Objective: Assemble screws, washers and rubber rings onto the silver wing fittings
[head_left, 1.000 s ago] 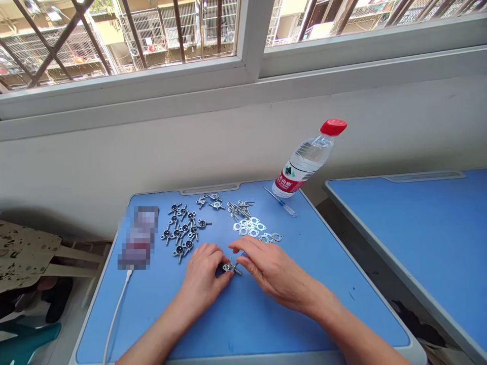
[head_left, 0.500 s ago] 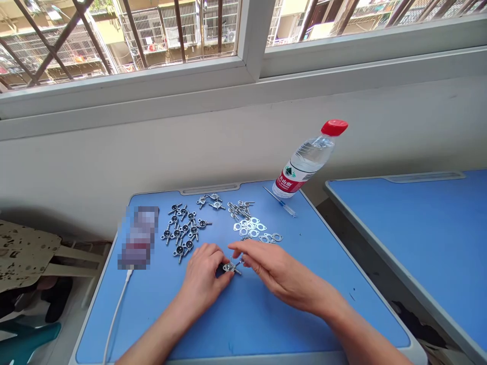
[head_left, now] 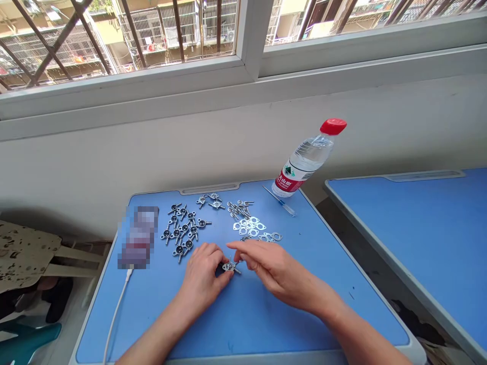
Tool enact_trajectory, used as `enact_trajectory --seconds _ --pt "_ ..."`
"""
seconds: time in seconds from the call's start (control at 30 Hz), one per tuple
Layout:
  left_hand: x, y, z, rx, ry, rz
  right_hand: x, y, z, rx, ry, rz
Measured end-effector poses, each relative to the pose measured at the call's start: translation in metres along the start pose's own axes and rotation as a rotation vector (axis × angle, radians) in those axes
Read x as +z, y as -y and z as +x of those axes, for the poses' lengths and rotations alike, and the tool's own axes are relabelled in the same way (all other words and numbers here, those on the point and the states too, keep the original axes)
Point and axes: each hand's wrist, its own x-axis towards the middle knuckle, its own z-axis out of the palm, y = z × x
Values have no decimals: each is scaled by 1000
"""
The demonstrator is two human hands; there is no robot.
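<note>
My left hand [head_left: 205,271] rests on the blue desk, its thumb and fingers closed around a small metal fitting with an oval flange plate [head_left: 229,266]. A thin pin stands up from the fitting's middle, and a stub points to the lower right. Just right of it hovers my right hand [head_left: 272,266], thumb and fingers bent together at a thin metal piece beside the fitting. What those fingertips pinch is too small to make out. Beyond the right hand lie flat oval flange plates [head_left: 249,226] and a heap of small eye-ended metal parts [head_left: 239,209].
Several metal fittings with black centres [head_left: 185,228] lie to the left, with a few plated fittings [head_left: 216,205] behind. A blurred phone [head_left: 139,238] has a white cable [head_left: 117,314]. A water bottle [head_left: 302,165] and a pen-like blue tool [head_left: 280,202] stand and lie back right.
Both hands stay nearly in place. The right fingertips have shifted very slightly left beside the fitting, which the left hand still grips.
</note>
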Motion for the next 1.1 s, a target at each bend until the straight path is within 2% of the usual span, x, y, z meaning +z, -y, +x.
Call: enact_trajectory --seconds 0.13,0.23,0.37,0.43,0.5,0.63,0.7,0.83,1.0,1.07,1.1 --pt "0 0 0 -2 -5 6 10 -9 -1 -32 -104 -37" --pt "1 1 0 7 -8 6 15 -11 -1 -35 -134 -89" --pt "1 0 0 0 1 23 8 -7 -1 -54 -186 -74" --pt "0 0 0 -1 6 33 0 -4 0 -16 -216 -36" --pt "0 0 0 11 2 42 -8 -2 1 60 -164 10" --pt "-2 1 -1 32 -14 76 -11 -2 2 153 43 6" --pt "-6 1 -2 15 0 107 -8 -5 2 162 58 -4" --pt "-22 -3 -4 -49 86 74 2 -15 3 203 -8 39" --pt "-43 -2 -9 -11 330 -91 7 -24 3 213 -145 102" --pt "-48 1 -11 -49 339 -57 4 -25 3 219 -232 95" --pt "-49 3 -11 -59 299 -30 2 -25 3 228 -267 96"
